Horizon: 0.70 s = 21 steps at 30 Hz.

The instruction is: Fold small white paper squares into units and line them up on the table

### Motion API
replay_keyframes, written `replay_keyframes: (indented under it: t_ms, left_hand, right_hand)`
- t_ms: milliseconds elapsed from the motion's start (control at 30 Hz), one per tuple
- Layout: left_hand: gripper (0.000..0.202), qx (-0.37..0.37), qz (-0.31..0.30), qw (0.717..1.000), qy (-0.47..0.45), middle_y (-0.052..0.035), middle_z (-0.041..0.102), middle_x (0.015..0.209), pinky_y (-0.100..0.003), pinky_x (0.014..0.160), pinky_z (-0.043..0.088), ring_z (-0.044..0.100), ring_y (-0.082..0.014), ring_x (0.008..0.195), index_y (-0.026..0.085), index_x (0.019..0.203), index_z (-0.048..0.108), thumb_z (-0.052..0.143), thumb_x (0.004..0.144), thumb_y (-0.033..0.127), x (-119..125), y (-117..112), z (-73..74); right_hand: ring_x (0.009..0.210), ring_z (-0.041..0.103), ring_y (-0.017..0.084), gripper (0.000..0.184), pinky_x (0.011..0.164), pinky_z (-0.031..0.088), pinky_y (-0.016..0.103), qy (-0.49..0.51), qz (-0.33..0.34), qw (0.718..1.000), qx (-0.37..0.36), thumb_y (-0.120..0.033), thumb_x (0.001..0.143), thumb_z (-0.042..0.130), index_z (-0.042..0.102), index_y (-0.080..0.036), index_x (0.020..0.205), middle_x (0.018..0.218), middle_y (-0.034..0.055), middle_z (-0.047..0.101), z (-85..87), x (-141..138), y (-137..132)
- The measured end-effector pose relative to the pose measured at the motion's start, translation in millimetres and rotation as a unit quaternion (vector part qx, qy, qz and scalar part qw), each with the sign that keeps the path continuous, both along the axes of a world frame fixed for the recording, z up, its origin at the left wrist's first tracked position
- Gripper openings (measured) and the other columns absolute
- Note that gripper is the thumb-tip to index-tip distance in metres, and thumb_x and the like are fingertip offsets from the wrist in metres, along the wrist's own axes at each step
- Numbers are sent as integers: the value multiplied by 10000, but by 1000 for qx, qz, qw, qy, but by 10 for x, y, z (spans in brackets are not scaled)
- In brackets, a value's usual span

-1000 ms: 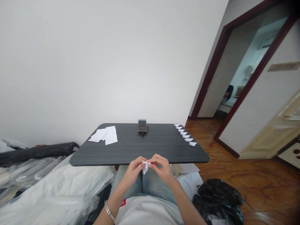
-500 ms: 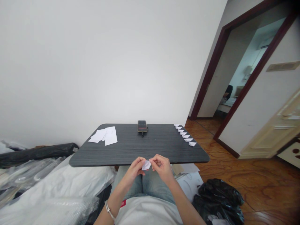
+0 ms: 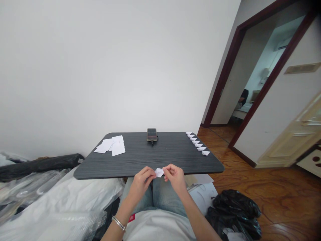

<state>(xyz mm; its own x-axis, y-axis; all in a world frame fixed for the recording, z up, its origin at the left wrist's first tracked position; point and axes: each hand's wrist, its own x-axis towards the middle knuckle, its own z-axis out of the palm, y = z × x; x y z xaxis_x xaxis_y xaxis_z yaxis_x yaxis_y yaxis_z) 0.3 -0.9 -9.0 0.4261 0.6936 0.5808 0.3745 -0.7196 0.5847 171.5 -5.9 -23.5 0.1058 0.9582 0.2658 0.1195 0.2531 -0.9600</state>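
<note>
Folded paper [image 3: 159,172] now higher in view

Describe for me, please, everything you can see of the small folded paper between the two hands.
The folded paper is small, white and angular, with flat faces and faint creases. It is held at the near edge of the dark table, pinched on its left by the left grip and at its right corner by the right grip. Its underside is hidden.
</note>
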Motion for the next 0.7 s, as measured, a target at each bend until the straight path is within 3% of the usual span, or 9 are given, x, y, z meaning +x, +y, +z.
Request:
replay_keyframes:
  t_ms: [167, 300, 533, 600, 700]
  left_hand:
    - [157, 10, 14, 1000, -2, -36, 600, 800, -255, 689, 463, 586, -147, 755, 175, 790, 610, 477, 872, 167, -29, 21, -22]
    - [152, 17, 9, 1000, -4, -36, 612, 794, -255, 683, 468, 593, -146, 744, 175, 787, 610, 482, 870, 172, -25, 21, -28]
    - [122, -1, 6, 1000, -29, -54, 635, 835, -289, 713, 491, 608, -168, 798, 177, 798, 608, 507, 860, 207, 39, 32, -56]
    - [118, -8, 20, 999, -42, -76, 632, 962, -313, 741, 501, 600, -196, 895, 187, 922, 599, 559, 828, 246, 41, 54, -69]
    - [282, -21, 66, 997, -38, -82, 602, 1072, -338, 796, 493, 573, -212, 990, 210, 1104, 535, 548, 830, 274, -18, 157, -97]
  right_hand:
    - [630, 582, 144, 152, 489, 470, 210, -106, 51, 983, 140, -277, 841, 536, 648, -174, 825, 757, 40, 608, 48, 152, 28]
    - [720, 595, 167, 158, 644, 483, 266, -181, 106, 948, 241, -209, 859, 524, 663, -191, 785, 765, 47, 631, 94, 307, 72]
    - [692, 605, 155, 226, 639, 460, 256, -229, 114, 933, 253, -167, 883, 467, 645, -193, 746, 723, 34, 640, 47, 411, 94]
    - [684, 602, 155, 220, 631, 453, 252, -231, 98, 936, 246, -156, 874, 474, 640, -192, 734, 712, 30, 633, 39, 467, 103]
    - [681, 596, 159, 199, 640, 445, 257, -241, 64, 941, 229, -135, 853, 490, 629, -189, 721, 709, 30, 628, 50, 688, 137]
